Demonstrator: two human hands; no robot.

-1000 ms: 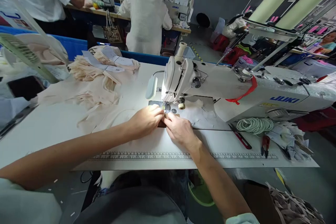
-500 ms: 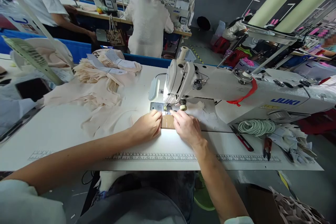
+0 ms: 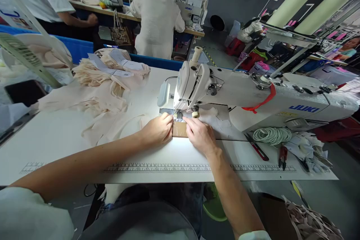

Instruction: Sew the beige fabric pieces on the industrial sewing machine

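At the needle of a white JUKI sewing machine, my left hand is closed in a pinch, its fingertips just left of the presser foot. What it pinches is too small and glare-lit to make out. My right hand lies on the other side, index finger reaching to the foot and the other fingers curled under. Whatever its fingertips hold is hidden. Between the hands shows a brown plate with a white thread on it. Pale fabric lies just left of my left hand.
Bundled beige fabric pieces with paper slips lie at the back left, near a phone. Right of the machine bed are tweezers, thread snips, a coil of pale cord and scraps. Co-workers sit beyond.
My view has shifted slightly. Both hands stay beside the presser foot with almost the same grip. At the back left, a co-worker's arm has moved.
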